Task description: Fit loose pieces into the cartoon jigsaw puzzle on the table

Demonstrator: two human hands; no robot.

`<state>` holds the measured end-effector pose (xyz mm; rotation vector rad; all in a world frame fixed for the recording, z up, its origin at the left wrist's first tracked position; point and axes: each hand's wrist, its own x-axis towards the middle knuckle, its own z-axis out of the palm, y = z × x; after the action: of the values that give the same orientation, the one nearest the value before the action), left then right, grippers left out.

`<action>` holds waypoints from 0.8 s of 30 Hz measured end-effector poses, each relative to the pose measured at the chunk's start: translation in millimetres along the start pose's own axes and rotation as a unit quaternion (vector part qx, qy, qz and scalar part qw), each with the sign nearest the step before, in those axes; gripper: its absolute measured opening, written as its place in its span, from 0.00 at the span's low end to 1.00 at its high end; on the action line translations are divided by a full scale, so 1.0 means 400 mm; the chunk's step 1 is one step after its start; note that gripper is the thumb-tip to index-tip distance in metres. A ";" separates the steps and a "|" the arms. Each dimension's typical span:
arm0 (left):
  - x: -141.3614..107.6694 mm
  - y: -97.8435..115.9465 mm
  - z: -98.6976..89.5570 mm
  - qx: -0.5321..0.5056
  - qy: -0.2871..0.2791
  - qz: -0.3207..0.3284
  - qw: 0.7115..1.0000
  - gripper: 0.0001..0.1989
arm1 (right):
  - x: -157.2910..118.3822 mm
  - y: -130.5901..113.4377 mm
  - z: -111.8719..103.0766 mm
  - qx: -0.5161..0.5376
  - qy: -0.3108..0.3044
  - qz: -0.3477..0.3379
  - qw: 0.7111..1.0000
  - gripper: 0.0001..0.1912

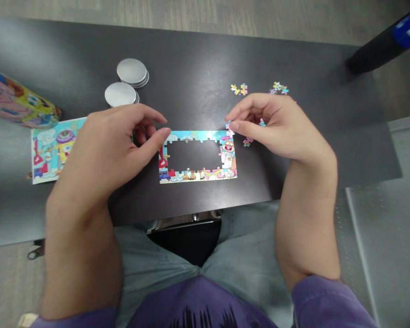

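A jigsaw puzzle border [229,169] lies on the dark table, its frame of joined edge pieces around a hollow middle. My left hand [123,141] is at its upper left corner, thumb and forefinger apart with nothing between them. Whether the thumb touches the corner I cannot tell. Between the thumb and fingers of my right hand [276,123] is a small puzzle piece [229,128], over the border's upper right corner. Loose puzzle pieces [248,141] lie under and beside the right hand, partly hidden by it.
More loose pieces [239,89] lie beyond the right hand, with a small pile [279,88] to their right. Silver discs [131,71] are stacked at back left. A printed picture sheet [43,152] and a cartoon canister [23,102] are at left. A dark cylinder [372,52] stands far right.
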<state>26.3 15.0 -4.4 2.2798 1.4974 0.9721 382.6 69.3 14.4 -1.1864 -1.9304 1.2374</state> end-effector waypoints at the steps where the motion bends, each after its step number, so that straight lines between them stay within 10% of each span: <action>1: 0.000 0.004 -0.001 0.002 -0.002 -0.009 1.000 0.14 | 0.000 0.001 0.000 0.002 0.001 0.000 1.000 0.08; 11: 0.003 0.041 -0.022 0.030 -0.066 -0.052 0.996 0.15 | 0.002 -0.004 0.003 0.003 -0.008 0.002 1.000 0.16; 24: -0.002 0.064 0.013 -0.090 -0.045 0.088 0.991 0.10 | -0.001 -0.086 0.063 0.043 -0.037 0.007 0.998 0.21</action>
<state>47.7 3.8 5.1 2.3195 1.1380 0.9910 349.4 52.0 34.9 -1.1285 -1.9042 1.3747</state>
